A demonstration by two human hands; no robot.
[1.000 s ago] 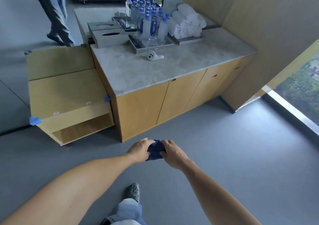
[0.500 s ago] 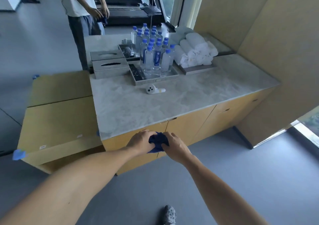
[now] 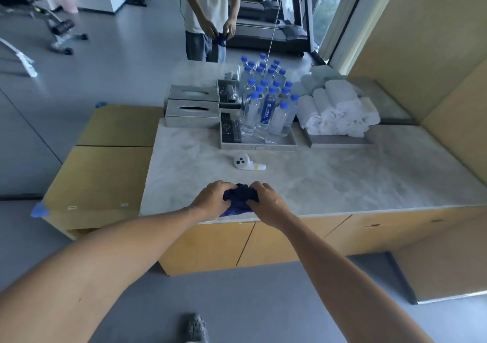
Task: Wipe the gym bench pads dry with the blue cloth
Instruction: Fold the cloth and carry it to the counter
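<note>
Both hands, left & right, grip bunched blue cloth btwn them, over marble counter.

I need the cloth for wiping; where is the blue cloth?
In the head view, the blue cloth is bunched between the left hand and right hand, over the marble counter's near edge.

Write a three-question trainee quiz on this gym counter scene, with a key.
1. True or false: the blue cloth lies flat on the counter, untouched.
2. Which sits nearest the hands? A) rolled white towels B) white handheld device C) tissue box
3. Fill in: the water bottles stand in a ____.

Key
1. False: the left hand and right hand bunch it up between them.
2. B
3. tray
</note>
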